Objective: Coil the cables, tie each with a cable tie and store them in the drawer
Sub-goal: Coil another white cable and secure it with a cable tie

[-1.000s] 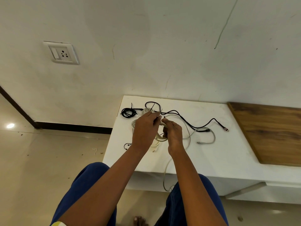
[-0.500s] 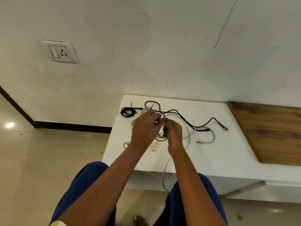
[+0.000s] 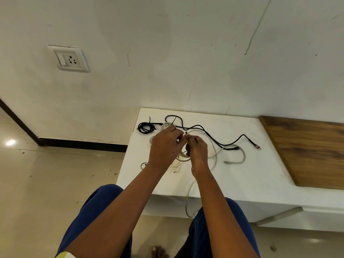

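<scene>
Both hands meet over the white table (image 3: 232, 175). My left hand (image 3: 164, 146) and my right hand (image 3: 197, 151) pinch a small black cable tie (image 3: 185, 133) around a coiled white cable (image 3: 183, 158). One end of this white cable hangs off the table's front edge (image 3: 188, 202). A black cable coil (image 3: 146, 127), tied, lies at the far left corner. A loose black cable (image 3: 219, 138) with a pinkish plug snakes to the right. A loose grey cable (image 3: 240, 155) lies beside it.
A drawer handle (image 3: 279, 216) shows under the table front at the right. A wooden panel (image 3: 307, 151) adjoins the table on the right. A wall socket (image 3: 68, 59) is at upper left. A small black tie (image 3: 143, 165) lies near the table's left edge.
The hands have stayed over the white coil, with the fingertips drawing slightly closer together around the tie. The cables on the table have not moved.
</scene>
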